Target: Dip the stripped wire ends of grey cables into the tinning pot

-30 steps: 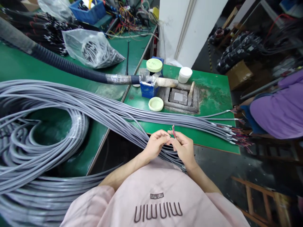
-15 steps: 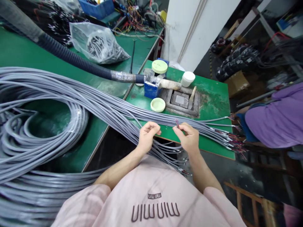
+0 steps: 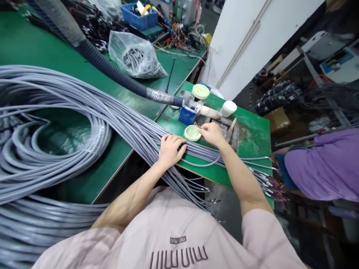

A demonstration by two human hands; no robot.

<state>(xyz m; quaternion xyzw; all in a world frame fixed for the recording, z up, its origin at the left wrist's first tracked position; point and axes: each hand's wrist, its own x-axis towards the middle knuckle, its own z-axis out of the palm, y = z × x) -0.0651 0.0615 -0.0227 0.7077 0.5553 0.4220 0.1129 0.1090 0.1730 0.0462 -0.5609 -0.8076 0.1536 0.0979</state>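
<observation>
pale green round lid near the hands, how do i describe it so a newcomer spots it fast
On the green-topped workbench past the bundle of grey cables, find the blue box. Just below it, a round pale green plastic lid lies flat, right beside the person's right hand. The matching lid beyond the box sits raised on a clear jar.

1. A cable coil [image 3: 42,149] lies on the left counter [image 3: 134,102].
2. A cable run [image 3: 134,127] extends from the coil rightward onto the right counter [image 3: 252,142].
3. The left hand [image 3: 171,151] rests on the cable run.
4. The right hand [image 3: 211,134] lies right of a round lid [image 3: 192,133], with wire ends [image 3: 197,127] projecting over that lid.
5. A box [image 3: 187,115] stands behind the lid; a jar [image 3: 228,108] stands to its right.
6. A corrugated hose [image 3: 112,71] crosses the left counter toward the box, before a plastic bag [image 3: 134,56].
7. A person [image 3: 322,168] is right of the right counter.
</observation>
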